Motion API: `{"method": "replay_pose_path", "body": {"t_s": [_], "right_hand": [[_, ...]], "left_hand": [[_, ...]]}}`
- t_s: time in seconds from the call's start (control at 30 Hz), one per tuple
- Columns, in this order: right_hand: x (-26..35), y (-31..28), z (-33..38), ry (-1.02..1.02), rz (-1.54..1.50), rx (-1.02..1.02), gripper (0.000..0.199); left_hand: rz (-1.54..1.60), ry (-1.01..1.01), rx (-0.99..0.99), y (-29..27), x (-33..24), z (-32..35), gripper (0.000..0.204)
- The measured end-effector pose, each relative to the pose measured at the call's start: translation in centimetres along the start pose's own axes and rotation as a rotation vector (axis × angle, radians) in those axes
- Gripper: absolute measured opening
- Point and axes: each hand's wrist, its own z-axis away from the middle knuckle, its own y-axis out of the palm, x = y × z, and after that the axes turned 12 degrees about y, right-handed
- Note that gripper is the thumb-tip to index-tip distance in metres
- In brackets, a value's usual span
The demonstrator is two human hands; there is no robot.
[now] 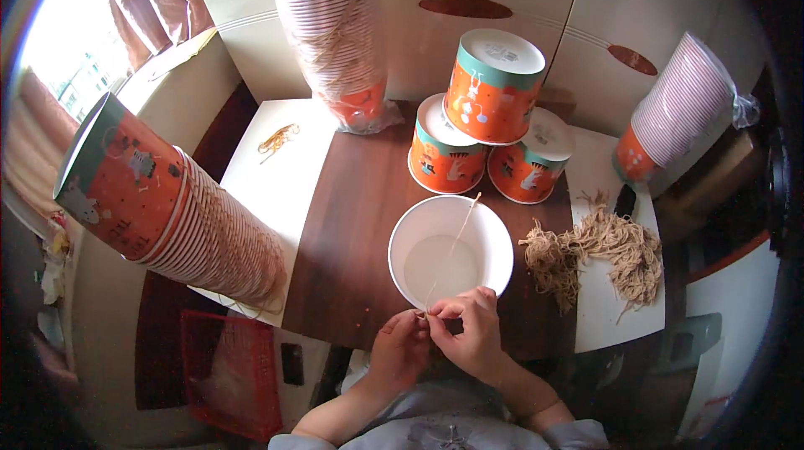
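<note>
Cup stack [209, 236]: left side of desk [339, 232]. Left hand [399, 353] and right hand [473, 333]: fingers pinched together on the string [455, 245], which spans the mouth of the cup [492, 253]. Current step: apparently fastening the string at the near rim; next move calls for a firm pinch. Twine [628, 253]: desk's right side.

Dark lettering [131, 232] on leftmost orange bucket [130, 174]; grey base print [502, 53] on top bucket [492, 97] unreadable.
</note>
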Motion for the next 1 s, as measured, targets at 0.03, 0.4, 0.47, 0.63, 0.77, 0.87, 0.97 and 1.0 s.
{"method": "replay_pose_path", "body": {"t_s": [0.03,0.4,0.47,0.63,0.77,0.87,0.97,1.0], "right_hand": [[0.0,0.0,0.0,-0.004,0.000,0.003,0.026],[0.1,-0.1,0.0,0.004,-0.008,0.029,0.026],[0.0,0.1,0.0,0.010,-0.009,0.023,0.026],[0.0,0.1,0.0,0.002,-0.007,0.017,0.026],[0.0,0.0,-0.1,-0.007,-0.003,0.010,0.027],[-0.1,0.0,-0.1,-0.009,-0.005,0.016,0.027],[-0.1,0.0,0.0,-0.003,-0.006,0.013,0.027],[-0.2,0.1,0.0,-0.003,-0.006,0.012,0.027]], "left_hand": [[0.000,0.000,0.000,0.1,-0.1,0.2,0.014],[-1.380,0.976,0.246,2.2,-2.5,-0.3,0.012],[-1.386,0.990,0.250,2.5,-2.6,-0.2,0.012],[-1.299,1.073,0.281,1.9,-2.5,-0.6,0.012],[-1.285,0.939,0.231,2.2,-2.6,-0.4,0.010],[-1.274,0.939,0.168,2.4,-2.5,-0.3,0.006],[-1.334,0.941,0.129,2.3,-2.7,-0.2,0.003],[-1.433,0.945,0.146,2.3,-2.8,-0.2,0.003]]}}
